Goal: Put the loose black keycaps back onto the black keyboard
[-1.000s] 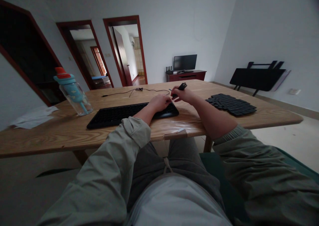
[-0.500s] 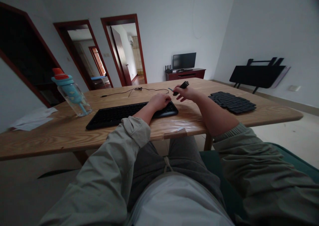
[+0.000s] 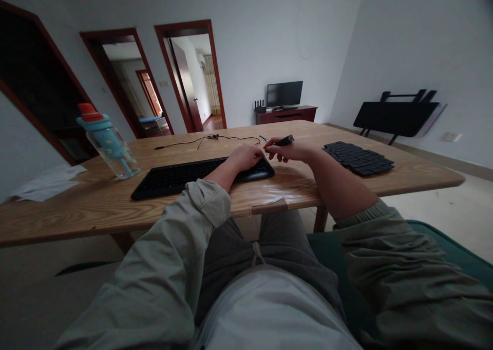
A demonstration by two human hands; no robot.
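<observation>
A black keyboard (image 3: 169, 181) lies in front of me on the wooden table. My left hand (image 3: 243, 158) rests over its right part, fingers curled together near the far right corner; whatever they may pinch is hidden. In my right hand (image 3: 289, 150) is a short black pen-like tool (image 3: 285, 141), its thick end pointing up and right. The tool's lower end is close to the left fingertips, above the keyboard's right end; its tip is too small to make out. Right of my right forearm lies a flat group of black keycaps (image 3: 358, 158) with a stepped outline.
A thin black cable (image 3: 212, 136) and a small blue item (image 3: 264, 138) lie beyond the keyboard. At the left stand a clear bottle with a red cap (image 3: 111, 144) and some white papers (image 3: 48, 183). Clear tape (image 3: 269, 206) covers the table's near edge.
My right hand has lowered slightly and come closer to the left one, tilting the black tool flatter. The left hand stays at the keyboard's right end.
</observation>
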